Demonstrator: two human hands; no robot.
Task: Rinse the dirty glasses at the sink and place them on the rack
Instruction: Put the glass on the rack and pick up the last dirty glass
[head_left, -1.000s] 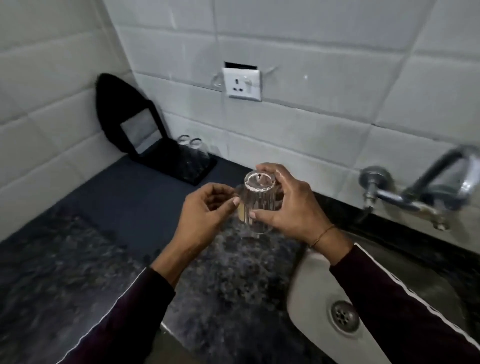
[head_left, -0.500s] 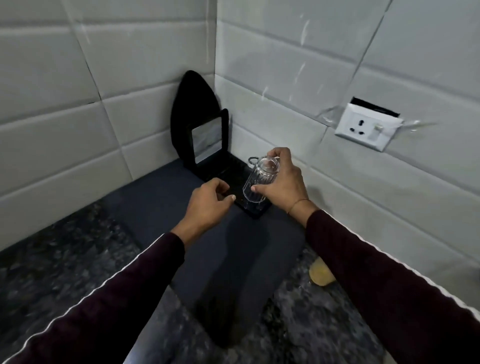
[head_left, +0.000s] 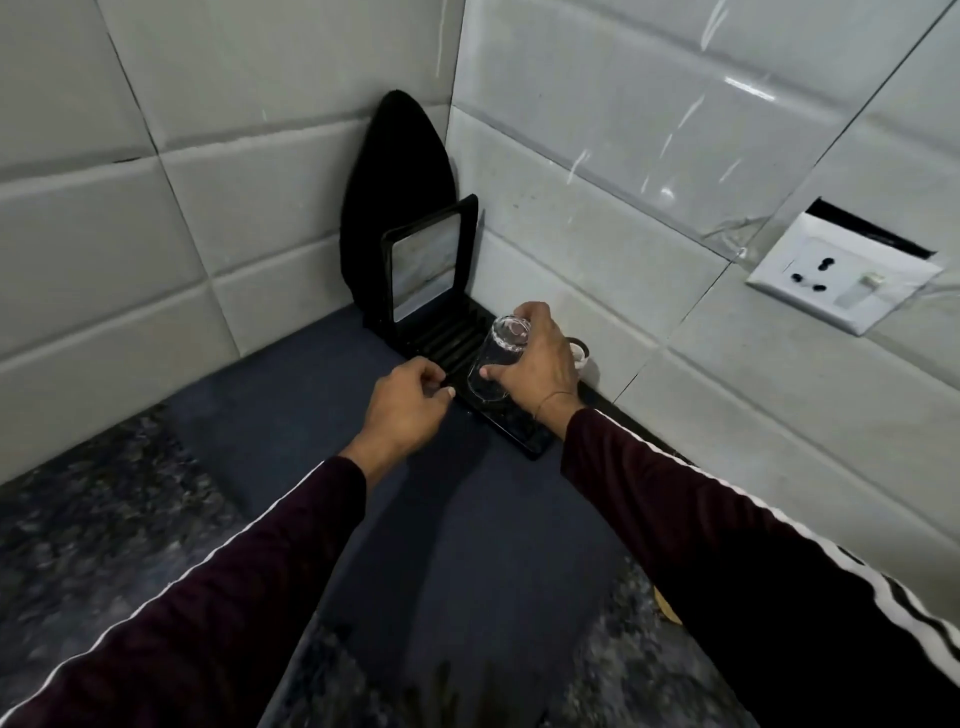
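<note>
The right hand's fingers (head_left: 530, 319) and thumb curl round a clear ribbed drinking glass (head_left: 497, 364), the thumb tip pressed on its near side and the fingers wrapped over the far side. The right hand (head_left: 537, 371) holds the glass upside down, base uppermost and slightly tilted, with its mouth down at the ridged surface of the black plastic drying rack (head_left: 457, 358); whether the rim touches the rack cannot be told. From the glass, the rack's upright folded panel (head_left: 426, 267) stands at about eleven o'clock, and a black pointed oval board (head_left: 397, 171) leans in the wall corner behind it. At about three o'clock of the right hand, partly hidden by it, a second clear glass (head_left: 579, 353) sits on the rack against the tiled wall (head_left: 623, 156).

The left hand (head_left: 408, 408) hangs at about nine o'clock of the held glass, near the rack's front edge, its fingers loosely curled and holding nothing. Both arms wear dark maroon sleeves (head_left: 234, 597) with a white stripe. Under them lies a dark blue mat (head_left: 291, 410) on a speckled granite counter (head_left: 78, 545). A white wall socket (head_left: 844, 275) sits at two o'clock of the rack.
</note>
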